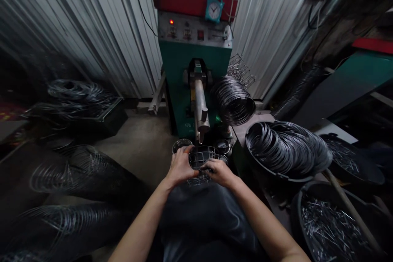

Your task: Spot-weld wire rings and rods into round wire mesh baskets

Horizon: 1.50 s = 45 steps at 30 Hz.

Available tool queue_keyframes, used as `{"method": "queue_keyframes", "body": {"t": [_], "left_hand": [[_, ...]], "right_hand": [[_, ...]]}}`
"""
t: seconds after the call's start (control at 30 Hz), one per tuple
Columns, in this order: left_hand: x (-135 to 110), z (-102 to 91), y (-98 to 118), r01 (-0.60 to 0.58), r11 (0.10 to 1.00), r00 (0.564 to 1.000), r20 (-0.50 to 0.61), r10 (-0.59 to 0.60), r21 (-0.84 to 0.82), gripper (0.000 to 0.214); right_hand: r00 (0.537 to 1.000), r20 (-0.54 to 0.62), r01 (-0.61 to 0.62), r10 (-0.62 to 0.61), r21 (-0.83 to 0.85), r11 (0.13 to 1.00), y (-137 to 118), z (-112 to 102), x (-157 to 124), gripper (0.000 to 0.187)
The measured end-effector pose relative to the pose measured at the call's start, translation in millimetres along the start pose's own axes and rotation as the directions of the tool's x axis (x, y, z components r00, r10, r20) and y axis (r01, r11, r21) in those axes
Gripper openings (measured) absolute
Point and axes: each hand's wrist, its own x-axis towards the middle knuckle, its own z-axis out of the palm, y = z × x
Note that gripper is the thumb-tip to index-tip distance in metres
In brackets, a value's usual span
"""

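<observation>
A small round wire basket (203, 159) sits between both my hands, just below the metal electrode arm (201, 110) of a green welding machine (196, 55). My left hand (180, 167) wraps its fingers around the basket's left side. Gripping the front right rim is my right hand (220, 171), fingers closed on the wire. The basket rests over my lap, close to the machine's tip.
A black tub of wire rings (284, 151) stands at the right, with another tub of short wire pieces (330, 223) nearer me. A coil of rings (235, 100) leans beside the machine. Stacks of wire frames (76, 172) lie on the floor at left. A blue clock (214, 8) sits on top of the machine.
</observation>
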Motion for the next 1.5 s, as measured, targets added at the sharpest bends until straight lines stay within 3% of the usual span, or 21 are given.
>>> {"method": "queue_keyframes", "body": {"t": [0.33, 0.57, 0.73, 0.83, 0.9, 0.97, 1.0, 1.07, 1.17, 1.23, 1.33, 1.5], "left_hand": [[34, -9.2, -3, 0.044, 0.999, 0.999, -0.003, -0.044, -0.018, 0.083], [37, -12.4, 4, 0.076, 0.997, 0.997, -0.008, -0.076, 0.007, 0.084], [53, -10.8, 2, 0.113, 0.994, 0.994, -0.017, -0.113, 0.01, 0.084], [60, -8.6, -2, 0.116, 0.993, 0.993, -0.007, -0.116, -0.029, 0.085], [61, -7.5, -3, 0.121, 0.992, 0.993, -0.013, -0.121, -0.037, 0.089], [60, -7.4, -3, 0.121, 0.992, 0.992, -0.026, -0.122, -0.024, 0.093], [59, -7.8, -2, 0.112, 0.994, 0.993, -0.034, -0.113, -0.014, 0.094], [58, -9.4, -1, 0.095, 0.995, 0.995, -0.042, -0.094, 0.017, 0.094], [57, -12.4, 1, 0.096, 0.994, 0.995, -0.032, -0.094, 0.049, 0.091], [58, -13.8, 2, 0.102, 0.993, 0.994, -0.043, -0.099, 0.066, 0.091], [59, -14.1, 1, 0.101, 0.993, 0.994, -0.034, -0.099, 0.053, 0.094], [61, -10.7, -4, 0.099, 0.994, 0.995, -0.002, -0.099, -0.055, 0.094]], "right_hand": [[0.998, -0.021, -0.054, 0.053, -0.004, 0.999, 11, -10, 34, 0.016], [0.992, -0.083, -0.096, 0.097, 0.017, 0.995, 17, -4, 35, 0.014], [0.979, -0.117, -0.168, 0.167, 0.003, 0.986, 22, -6, 46, 0.015], [0.959, -0.215, -0.167, 0.184, 0.095, 0.981, 17, -9, 42, 0.019], [0.9, -0.344, -0.2, 0.266, 0.215, 0.956, 13, -8, 29, 0.024], [0.806, -0.393, -0.287, 0.443, 0.396, 0.872, 10, -3, 11, 0.025], [0.757, -0.352, -0.339, 0.551, 0.509, 0.791, 9, 0, 1, 0.024], [0.669, -0.162, -0.418, 0.725, 0.725, 0.548, 10, 9, -17, 0.025], [0.56, 0.105, -0.417, 0.822, 0.893, 0.17, 15, 23, -37, 0.03], [0.526, 0.191, -0.365, 0.829, 0.931, 0.017, 18, 29, -44, 0.034], [0.499, 0.265, -0.302, 0.825, 0.946, -0.121, 22, 33, -48, 0.031], [0.456, 0.293, -0.197, 0.84, 0.954, -0.225, 26, 37, -50, 0.021]]}}
